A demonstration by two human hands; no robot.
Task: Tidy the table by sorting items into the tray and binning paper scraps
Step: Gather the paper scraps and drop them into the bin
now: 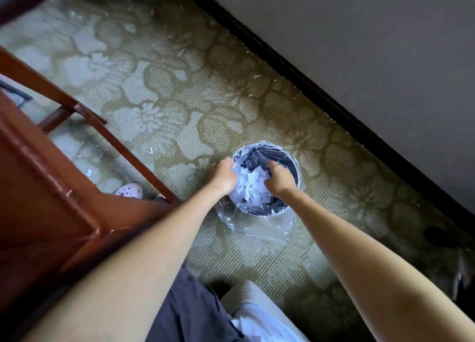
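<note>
A small round dark bin (pixel 296 163) lined with a clear plastic bag stands on the patterned carpet. White paper scraps (pixel 253 184) fill its inside. Both my hands reach down over it, backs towards the camera. My left hand (pixel 223 175) is at the bin's left rim, fingers curled downward. My right hand (pixel 280 178) hangs over the right half of the opening, fingers also curled down and hidden. The scraps lie between the two hands; I cannot tell whether either hand holds any. The tray and the table top are out of view.
A red-brown wooden table edge (pixel 51 187) and its slanted leg (pixel 123 148) fill the left. Two stray paper scraps (pixel 151 150) lie on the carpet beneath. A pale shoe (pixel 129 190) shows by the leg. A dark skirting board (pixel 334 105) runs behind the bin.
</note>
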